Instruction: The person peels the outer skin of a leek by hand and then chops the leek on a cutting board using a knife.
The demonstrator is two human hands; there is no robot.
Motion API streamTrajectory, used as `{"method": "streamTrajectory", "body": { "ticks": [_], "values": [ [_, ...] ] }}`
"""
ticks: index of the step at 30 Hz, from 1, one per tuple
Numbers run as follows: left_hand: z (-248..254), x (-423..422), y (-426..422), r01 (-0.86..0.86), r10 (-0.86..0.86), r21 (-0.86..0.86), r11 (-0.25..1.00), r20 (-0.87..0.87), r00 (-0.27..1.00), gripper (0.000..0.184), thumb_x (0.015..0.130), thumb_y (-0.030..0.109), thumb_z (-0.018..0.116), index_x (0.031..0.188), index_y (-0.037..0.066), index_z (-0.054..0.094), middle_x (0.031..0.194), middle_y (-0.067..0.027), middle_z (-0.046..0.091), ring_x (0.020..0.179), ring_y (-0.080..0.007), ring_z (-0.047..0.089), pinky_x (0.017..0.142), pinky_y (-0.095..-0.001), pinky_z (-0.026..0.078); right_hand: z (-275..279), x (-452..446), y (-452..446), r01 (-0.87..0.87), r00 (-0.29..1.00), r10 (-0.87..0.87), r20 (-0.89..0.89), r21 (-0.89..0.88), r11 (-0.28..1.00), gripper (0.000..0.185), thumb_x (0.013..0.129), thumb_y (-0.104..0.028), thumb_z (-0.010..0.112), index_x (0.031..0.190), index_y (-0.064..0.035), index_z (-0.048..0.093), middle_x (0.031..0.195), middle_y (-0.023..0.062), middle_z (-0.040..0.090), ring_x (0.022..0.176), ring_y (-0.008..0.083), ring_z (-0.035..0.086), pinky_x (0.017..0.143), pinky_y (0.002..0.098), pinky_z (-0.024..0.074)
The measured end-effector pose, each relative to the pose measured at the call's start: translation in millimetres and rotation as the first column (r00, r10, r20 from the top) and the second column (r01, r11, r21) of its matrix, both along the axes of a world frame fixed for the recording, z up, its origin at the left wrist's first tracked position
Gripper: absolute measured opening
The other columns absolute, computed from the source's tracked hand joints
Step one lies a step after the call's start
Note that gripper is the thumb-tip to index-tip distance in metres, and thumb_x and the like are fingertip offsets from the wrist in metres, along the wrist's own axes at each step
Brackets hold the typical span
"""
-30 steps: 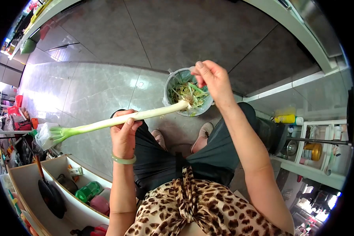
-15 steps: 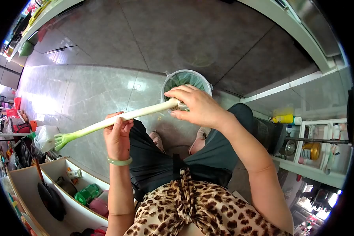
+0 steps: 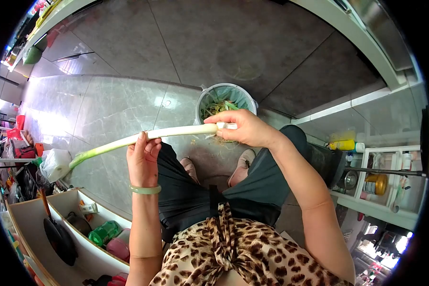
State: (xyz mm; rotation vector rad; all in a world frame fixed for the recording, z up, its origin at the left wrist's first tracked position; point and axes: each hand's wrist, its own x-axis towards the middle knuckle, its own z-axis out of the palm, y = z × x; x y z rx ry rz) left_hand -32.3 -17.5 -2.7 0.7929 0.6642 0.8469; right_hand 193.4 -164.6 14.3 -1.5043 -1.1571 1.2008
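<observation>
A long leek lies nearly level across the view, its green end to the left and its white root end to the right. My left hand pinches the middle of its stalk between thumb and fingers. At the root end, my right hand is closed on the white base, with thin roots hanging below the fingers. Just beyond that hand stands a lined bin holding green and yellowish vegetable scraps.
An open drawer at the lower left holds a black pan and a green bottle. A white plastic bag is at the left. On the right are a yellow bottle and a white rack.
My right hand has come down from above the bin and closed on the leek's root end. The leek has shifted slightly left, and its root end now sits inside my right hand.
</observation>
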Motion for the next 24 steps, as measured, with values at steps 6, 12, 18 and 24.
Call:
{"method": "streamTrajectory", "body": {
  "ticks": [6,12,18,24],
  "values": [
    [1.8,2.3,2.9,0.000,-0.001,-0.020,1.000,-0.021,1.000,0.018,0.091,0.018,0.058,0.094,0.001,0.057,0.083,-0.0092,0.065,0.073,-0.0167,0.066,0.063,-0.0239,0.056,-2.5,-3.2,-2.1,0.004,0.998,-0.011,0.063,0.100,0.995,0.036,0.083,-0.011,0.057,0.118,-0.0034,0.059,0.098,0.0072,0.064,0.088,0.0117,0.059,0.079,0.0262,0.0457],
    [2.2,5.4,4.4,0.005,-0.005,-0.017,1.000,-0.018,1.000,0.018,0.091,0.019,0.059,0.091,0.002,0.057,0.081,-0.0089,0.064,0.072,-0.0161,0.066,0.063,-0.0239,0.056,3.6,-5.5,-4.6,0.060,0.998,-0.062,0.032,0.067,0.996,0.032,0.085,-0.009,0.056,0.116,-0.0027,0.059,0.101,0.0040,0.063,0.091,0.0098,0.057,0.082,0.0254,0.0456],
    [-2.2,17.3,-2.7,-0.001,0.000,-0.046,0.999,-0.020,1.000,0.015,0.090,0.017,0.060,0.089,0.002,0.056,0.077,-0.0077,0.063,0.070,-0.0170,0.064,0.061,-0.0243,0.053,-8.5,-8.8,-12.6,0.171,0.969,-0.192,0.152,0.143,0.975,0.028,0.084,-0.008,0.055,0.111,-0.0010,0.060,0.097,0.0036,0.062,0.087,0.0097,0.056,0.078,0.0247,0.0451],
    [-1.5,33.4,-13.2,-0.002,-0.005,-0.087,0.996,-0.080,0.997,0.014,0.090,0.016,0.059,0.089,0.002,0.056,0.080,-0.0100,0.065,0.069,-0.0171,0.066,0.060,-0.0239,0.054,-28.3,-5.4,-19.6,0.278,0.958,-0.285,0.035,0.140,0.950,0.026,0.083,-0.002,0.049,0.107,0.0006,0.059,0.093,0.0076,0.063,0.083,0.0126,0.059,0.075,0.0264,0.0471]
  ]
}}
